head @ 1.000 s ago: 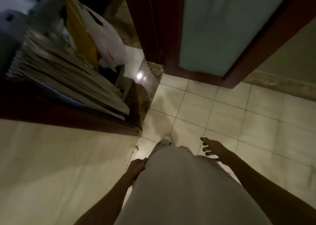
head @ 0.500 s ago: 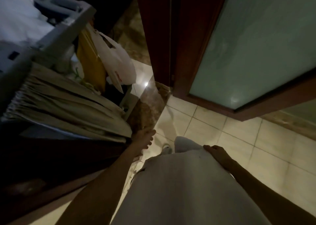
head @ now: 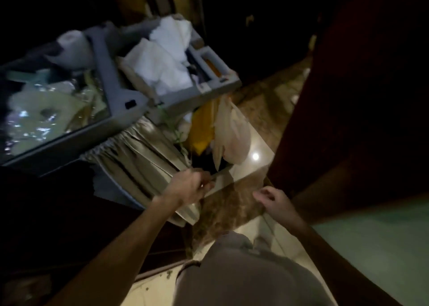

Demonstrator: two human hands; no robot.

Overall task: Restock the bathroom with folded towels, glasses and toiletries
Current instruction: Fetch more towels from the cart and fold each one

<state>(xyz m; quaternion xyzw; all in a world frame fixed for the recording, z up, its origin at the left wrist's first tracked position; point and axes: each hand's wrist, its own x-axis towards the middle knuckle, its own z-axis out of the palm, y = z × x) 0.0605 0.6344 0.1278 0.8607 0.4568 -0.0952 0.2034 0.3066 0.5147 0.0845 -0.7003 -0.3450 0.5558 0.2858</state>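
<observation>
A grey housekeeping cart (head: 105, 73) stands at the upper left in dim light. White folded towels (head: 162, 61) lie heaped in its top tray, and a toilet paper roll (head: 72, 47) sits at the tray's far left. Shiny plastic-wrapped items (head: 41, 110) fill the near compartment. A pleated beige curtain (head: 144, 152) covers the cart's side. My left hand (head: 190, 185) grips the curtain's lower right edge with curled fingers. My right hand (head: 271, 198) hangs loosely curled over the brown marble threshold (head: 225, 212) and holds nothing.
A white plastic bag (head: 232, 133) and a yellow bag (head: 202, 129) hang off the cart's end. A dark wooden door (head: 348, 96) with a frosted glass panel (head: 383, 247) stands close on the right. Pale floor tiles lie below me.
The view has swung up and left onto the cart. My left hand has moved forward and taken hold of the curtain's edge. My right hand has lifted off my clothing and come forward.
</observation>
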